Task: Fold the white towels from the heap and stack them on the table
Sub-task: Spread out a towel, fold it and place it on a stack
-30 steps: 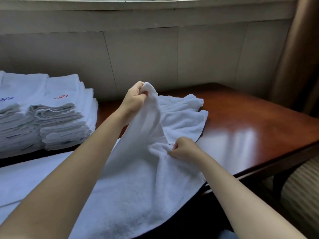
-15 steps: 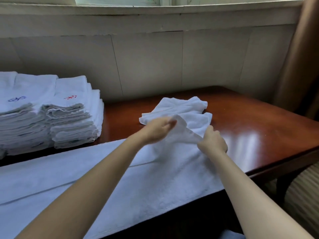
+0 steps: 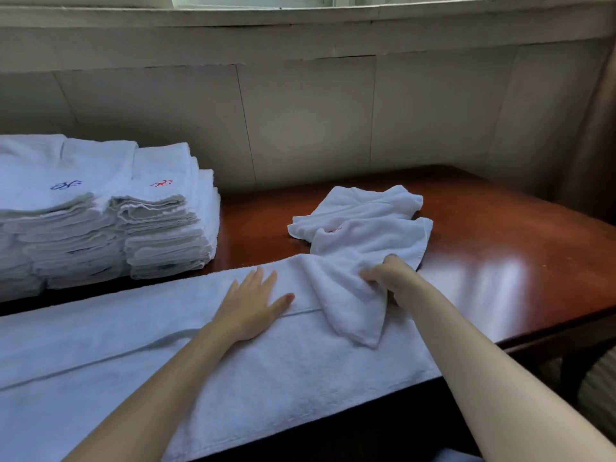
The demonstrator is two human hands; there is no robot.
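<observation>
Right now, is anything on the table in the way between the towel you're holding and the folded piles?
Nothing visible. The right hand grips the small towel; only bare wooden table and the spread long towel lie before the folded stacks.

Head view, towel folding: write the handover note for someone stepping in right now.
Left hand: open, flat on the long white terry towel spread along the near table edge.
Right hand: grips a bunched fold of that towel.
Done: stacks of folded white towels at far left on the dark red wooden table.
Left: finish folding this towel, then the crumpled small white towels behind it; stack all.
</observation>
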